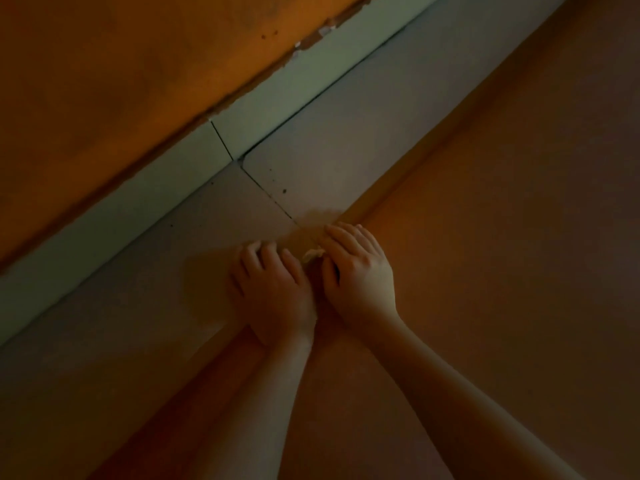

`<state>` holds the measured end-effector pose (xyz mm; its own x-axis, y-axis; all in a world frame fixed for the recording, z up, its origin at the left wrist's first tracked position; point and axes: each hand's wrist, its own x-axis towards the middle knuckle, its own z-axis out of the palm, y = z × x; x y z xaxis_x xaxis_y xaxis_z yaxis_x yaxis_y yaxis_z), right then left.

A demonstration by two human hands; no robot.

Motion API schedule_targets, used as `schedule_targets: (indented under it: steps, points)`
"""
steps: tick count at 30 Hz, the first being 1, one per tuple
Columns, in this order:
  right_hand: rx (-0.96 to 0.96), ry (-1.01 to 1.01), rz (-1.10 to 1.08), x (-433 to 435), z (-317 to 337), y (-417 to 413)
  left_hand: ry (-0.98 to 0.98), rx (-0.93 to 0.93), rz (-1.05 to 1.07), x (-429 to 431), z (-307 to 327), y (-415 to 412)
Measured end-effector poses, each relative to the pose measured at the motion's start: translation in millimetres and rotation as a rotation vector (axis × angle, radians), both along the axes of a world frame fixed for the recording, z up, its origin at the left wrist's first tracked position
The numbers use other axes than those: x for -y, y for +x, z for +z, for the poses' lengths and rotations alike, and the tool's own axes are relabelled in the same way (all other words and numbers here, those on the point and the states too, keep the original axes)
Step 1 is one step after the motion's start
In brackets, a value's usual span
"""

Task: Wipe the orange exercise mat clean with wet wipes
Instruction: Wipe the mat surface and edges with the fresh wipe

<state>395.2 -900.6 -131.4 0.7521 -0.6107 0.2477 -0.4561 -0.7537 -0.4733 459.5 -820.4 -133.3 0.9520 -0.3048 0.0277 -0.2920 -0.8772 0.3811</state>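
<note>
Left hand (273, 285) flat on grey floor (207, 237), middle of frame, fingers loose, holding nothing. Right hand (356, 268) just beside, fingers straight, pressing white wipe (313, 253) at orange mat (485, 271) edge.

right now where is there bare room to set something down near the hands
Free: the broad orange mat right of the right hand, and the grey floor tiles between the skirting and the mat edge, left of the left hand. Crowded: the mat edge where both hands meet at the wipe.
</note>
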Motion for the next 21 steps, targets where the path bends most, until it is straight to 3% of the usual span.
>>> schedule_targets:
  steps: [3,7,11,14,17,21]
  points:
    - [0.026,-0.012,0.070,10.3,2.3,-1.9,-0.020,0.025,0.013,0.3,1.0,-2.1]
    - [-0.028,-0.171,0.201,60.3,5.6,-5.0,-0.026,0.024,0.012,1.5,1.9,-2.5]
    - [-0.133,-0.159,0.011,121.4,10.5,-3.8,-0.043,0.009,0.013,-0.2,1.6,-2.6]
    - [-0.022,-0.013,-0.081,106.8,5.3,-0.8,-0.046,0.008,0.010,0.3,2.2,-2.6]
    - [0.039,-0.008,0.099,82.8,2.6,-6.7,-0.046,-0.005,0.018,0.8,3.4,-3.0]
    - [-0.118,-0.177,0.337,132.3,16.9,-12.7,-0.071,-0.011,0.030,0.4,3.8,-3.8]
